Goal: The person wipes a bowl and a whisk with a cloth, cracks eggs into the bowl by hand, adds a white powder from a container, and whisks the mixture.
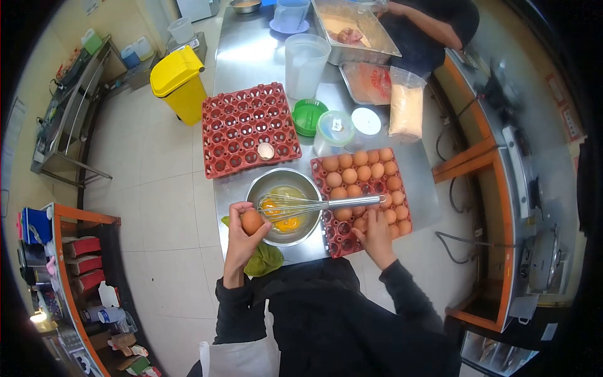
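Observation:
A brown egg (252,222) is held in my left hand (239,235), at the left rim of a steel bowl (308,235). Inside the bowl lie several yolks (287,224) in clear egg white. A wire whisk (352,202) rests across the bowl, its handle reaching over a red egg tray (337,245). My right hand (377,240) is over the lower part of that tray, fingers bent down on the eggs; whether it grips one is hidden. Several brown eggs (350,176) fill much of the tray. A green cloth (264,260) lies by the bowl, below my left hand.
Behind the bowl stands a red tray stack (251,125) with an eggshell (266,151). Farther back are a green basket (309,117), lidded tubs (335,129), a tall clear container (306,66) and a bag of crumbs (406,107). Another person's arm (427,25) reaches a metal pan (358,53).

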{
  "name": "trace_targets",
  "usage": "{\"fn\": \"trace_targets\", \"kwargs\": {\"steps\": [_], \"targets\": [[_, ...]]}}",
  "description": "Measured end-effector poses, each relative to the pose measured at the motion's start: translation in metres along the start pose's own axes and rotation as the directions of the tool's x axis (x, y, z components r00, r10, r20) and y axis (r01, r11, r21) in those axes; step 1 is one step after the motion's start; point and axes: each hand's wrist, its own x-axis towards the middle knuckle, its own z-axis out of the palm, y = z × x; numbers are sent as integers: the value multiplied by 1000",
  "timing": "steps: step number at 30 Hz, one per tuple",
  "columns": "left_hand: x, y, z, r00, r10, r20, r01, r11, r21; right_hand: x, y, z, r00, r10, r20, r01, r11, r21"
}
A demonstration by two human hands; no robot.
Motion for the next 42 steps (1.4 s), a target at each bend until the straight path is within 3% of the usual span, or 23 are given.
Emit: {"fn": "trace_targets", "kwargs": {"steps": [2,5,6,7,9,10,13,15,17,20,23,24,28,32,35,36,39,42], "targets": [[1,-7,5,999,-20,28,20,1000,-2,-4,-1,16,982,188,-7,-187,979,84],[3,-11,9,992,-89,87,95,993,-72,-4,-7,-1,974,214,-79,-197,964,180],[4,-9,11,993,-83,90,93,989,-116,-4,-10,-11,956,292,-40,-274,930,244],[5,-7,14,993,-76,91,90,983,-163,-1,-16,-20,943,333,-1,-290,820,494],[5,-4,16,994,-90,69,103,973,-208,4,-28,-35,918,380,114,-282,424,861],[7,-1,16,990,-122,74,135,969,-209,12,-41,-39,905,414,102,-240,298,924],[9,-16,23,989,-121,89,144,936,-322,36,-95,-19,893,440,-93,-2,211,978],[8,-19,33,990,-97,98,129,908,-400,43,-131,20,947,316,-56,53,18,998],[8,-10,40,992,-80,101,117,890,-441,43,-168,45,951,291,-104,109,-2,994],[11,-8,27,994,-46,99,87,878,-470,51,-171,39,971,240,-20,20,3,1000],[7,-11,19,990,-63,123,117,851,-512,56,-158,42,980,187,61,-82,104,991],[7,-11,16,989,-68,135,129,841,-525,58,-157,42,974,192,119,-132,56,990],[6,-10,10,992,-44,115,93,884,-458,60,-159,39,952,304,33,-22,-38,999],[4,-10,18,980,-77,183,151,889,-432,54,-161,62,981,177,-82,37,243,969],[8,-11,14,977,-64,204,157,863,-480,60,-155,42,949,220,225,-222,-38,974],[9,-10,13,976,-52,212,154,854,-497,61,-150,43,949,190,252,-257,2,966],[13,-4,15,985,-25,171,83,936,-343,68,-138,41,930,100,355,-359,31,933],[24,11,16,978,60,199,-86,988,126,72,-136,34,904,22,426,-426,81,901]]}}
